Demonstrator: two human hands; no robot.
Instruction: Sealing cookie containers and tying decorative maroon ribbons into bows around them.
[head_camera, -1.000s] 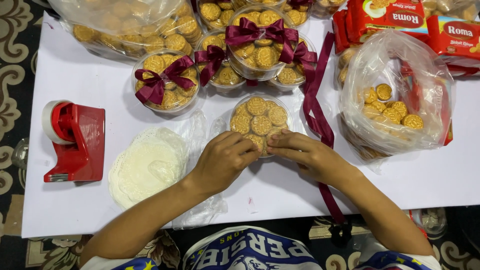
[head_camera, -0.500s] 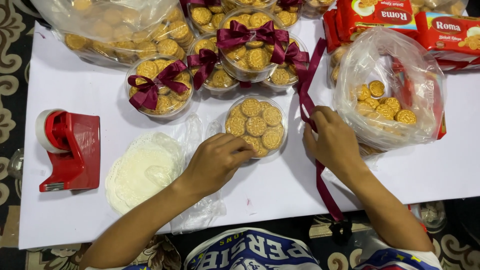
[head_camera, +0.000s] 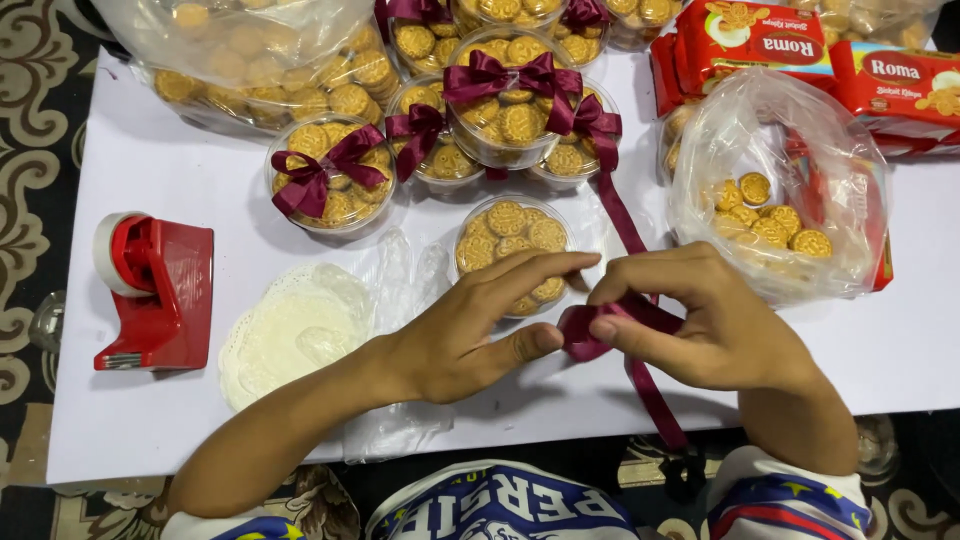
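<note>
- Two hands are working one dark red ribbon (head_camera: 618, 318) at the centre of the white table (head_camera: 150, 180); you are folding it into a loop, so the bow-forming step looks to be the one in hand.
- Your left hand (head_camera: 465, 340) is pressing its thumb against the fold while its long fingers are stretching over a clear round tub of biscuits (head_camera: 510, 245), the only tub in view without a bow.
- Your right hand (head_camera: 715, 330) is pinching the ribbon between thumb and curled fingers; the loose tail is running toward 6 o'clock, off the table edge.
- Judging from this, the next move is calling for a firm pinch and the loop carried to that tub at 12 o'clock of your hands.
- At 12 o'clock, finished tubs with bows (head_camera: 520, 90) are clustering; at 9 o'clock a red tape dispenser (head_camera: 155, 290) is standing beside white paper doilies (head_camera: 290, 330).
- At 2 o'clock an open plastic bag of biscuits (head_camera: 780, 200) is sitting below red biscuit packets (head_camera: 750, 40).
- Patterned carpet (head_camera: 30, 120) is showing around the table.
</note>
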